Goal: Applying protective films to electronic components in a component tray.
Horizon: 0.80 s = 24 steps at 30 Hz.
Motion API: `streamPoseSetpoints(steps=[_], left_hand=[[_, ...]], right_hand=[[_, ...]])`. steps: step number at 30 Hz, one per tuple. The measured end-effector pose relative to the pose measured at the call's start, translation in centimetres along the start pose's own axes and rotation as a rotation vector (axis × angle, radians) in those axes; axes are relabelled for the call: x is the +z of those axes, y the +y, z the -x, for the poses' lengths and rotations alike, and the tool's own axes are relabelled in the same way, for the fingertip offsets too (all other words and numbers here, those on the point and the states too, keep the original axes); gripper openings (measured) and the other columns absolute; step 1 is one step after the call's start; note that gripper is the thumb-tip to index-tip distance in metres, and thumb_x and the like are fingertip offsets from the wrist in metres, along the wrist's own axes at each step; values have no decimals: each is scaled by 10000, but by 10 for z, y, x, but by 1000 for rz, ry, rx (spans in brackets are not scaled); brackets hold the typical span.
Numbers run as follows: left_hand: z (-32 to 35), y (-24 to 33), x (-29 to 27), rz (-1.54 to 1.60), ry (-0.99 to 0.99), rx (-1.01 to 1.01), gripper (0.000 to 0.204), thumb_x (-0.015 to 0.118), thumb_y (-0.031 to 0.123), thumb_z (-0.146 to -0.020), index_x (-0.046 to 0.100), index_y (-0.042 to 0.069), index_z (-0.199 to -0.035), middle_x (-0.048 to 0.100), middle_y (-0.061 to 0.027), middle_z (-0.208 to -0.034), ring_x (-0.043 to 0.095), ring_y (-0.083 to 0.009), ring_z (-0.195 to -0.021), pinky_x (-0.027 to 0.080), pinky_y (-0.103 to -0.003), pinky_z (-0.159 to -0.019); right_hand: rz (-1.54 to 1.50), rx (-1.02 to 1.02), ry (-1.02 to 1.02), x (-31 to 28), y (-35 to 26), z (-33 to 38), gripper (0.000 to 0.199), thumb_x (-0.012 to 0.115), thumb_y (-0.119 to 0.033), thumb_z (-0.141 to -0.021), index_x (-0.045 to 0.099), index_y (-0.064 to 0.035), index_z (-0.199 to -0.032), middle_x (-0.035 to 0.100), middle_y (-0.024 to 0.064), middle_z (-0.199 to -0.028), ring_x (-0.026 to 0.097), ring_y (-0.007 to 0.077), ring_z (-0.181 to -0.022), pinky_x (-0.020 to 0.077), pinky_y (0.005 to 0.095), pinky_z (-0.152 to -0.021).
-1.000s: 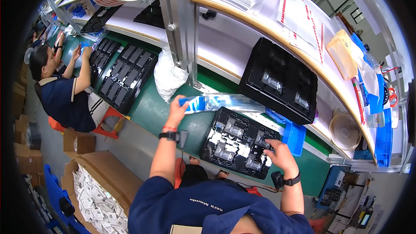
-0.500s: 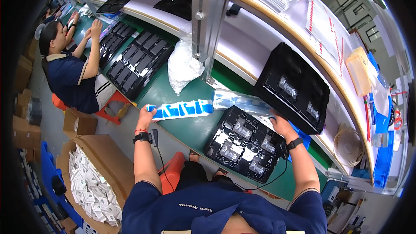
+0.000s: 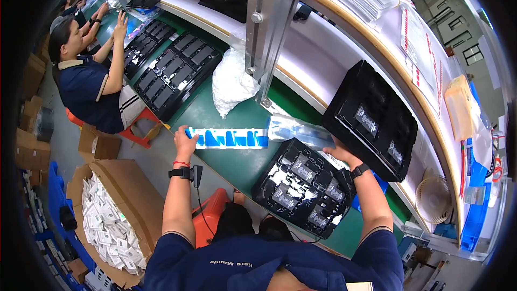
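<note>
My left hand [image 3: 186, 141] is closed on the left end of a white strip with blue pieces [image 3: 231, 138], held level above the green bench. The strip's right end meets a clear plastic bag [image 3: 299, 131]; whether it runs inside, I cannot tell. At the bag's other end, my right hand [image 3: 343, 154] grips it, the fingers partly hidden. Just below that hand lies a black molded tray [image 3: 291, 196] with several dark grey, battery-like rectangular parts. Another black tray [image 3: 371, 124] with similar parts leans tilted above my right hand.
A white plastic bag [image 3: 232, 83] stands by the metal post [image 3: 264, 32]. At the left, a co-worker [image 3: 89, 91] sits beside black trays [image 3: 175, 75] of dark parts. A carton [image 3: 118, 194] of small white packets is on the floor. A woven basket [image 3: 433, 199] stands right.
The view has shifted slightly. My right hand has moved a little left with the bag's end, and the strip hangs more level. The near black tray appears turned slightly.
</note>
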<state>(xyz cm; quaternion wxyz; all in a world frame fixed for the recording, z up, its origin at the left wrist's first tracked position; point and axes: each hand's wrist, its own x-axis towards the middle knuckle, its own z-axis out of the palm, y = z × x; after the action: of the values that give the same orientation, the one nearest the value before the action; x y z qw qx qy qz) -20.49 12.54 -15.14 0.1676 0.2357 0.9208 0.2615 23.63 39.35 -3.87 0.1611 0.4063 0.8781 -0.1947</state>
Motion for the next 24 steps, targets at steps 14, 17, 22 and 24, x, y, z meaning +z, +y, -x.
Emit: streamPoseSetpoints(steps=[14, 17, 22, 24], left_hand=[[51, 225, 109, -290, -619, 1184, 1019, 798, 166, -606, 207, 125, -1435, 323, -236, -1397, 279, -391, -1320, 239, -491, -1078], [38, 262, 110, -453, -922, 1052, 1180, 852, 208, -538, 118, 145, -1460, 383, -240, -1346, 369, -392, -1258, 307, -521, -1028], [58, 275, 117, -632, -739, 1116, 1128, 810, 188, -543, 150, 147, -1456, 483, -191, -1210, 522, -339, -1114, 447, -416, -903], [58, 283, 112, -646, -682, 1121, 1037, 755, 177, -590, 179, 150, -1452, 505, -186, -1165, 551, -318, -1076, 461, -386, -866]], right_hand=[[-394, 2, 273, -26, -32, 151, 634, 688, -178, -761, 414, 20, -1297, 468, 232, -1288, 435, 365, -1213, 346, 390, -1023], [-481, 141, 371, -14, -36, 204, 620, 708, -154, -742, 446, 16, -1277, 507, 224, -1257, 467, 353, -1194, 361, 382, -1007], [-663, 423, 458, 21, -37, 274, 610, 706, -106, -744, 456, 0, -1290, 534, 198, -1242, 513, 295, -1161, 418, 380, -945], [-757, 526, 448, 34, -39, 288, 555, 701, -90, -753, 491, 2, -1259, 576, 190, -1185, 558, 276, -1100, 449, 370, -897]])
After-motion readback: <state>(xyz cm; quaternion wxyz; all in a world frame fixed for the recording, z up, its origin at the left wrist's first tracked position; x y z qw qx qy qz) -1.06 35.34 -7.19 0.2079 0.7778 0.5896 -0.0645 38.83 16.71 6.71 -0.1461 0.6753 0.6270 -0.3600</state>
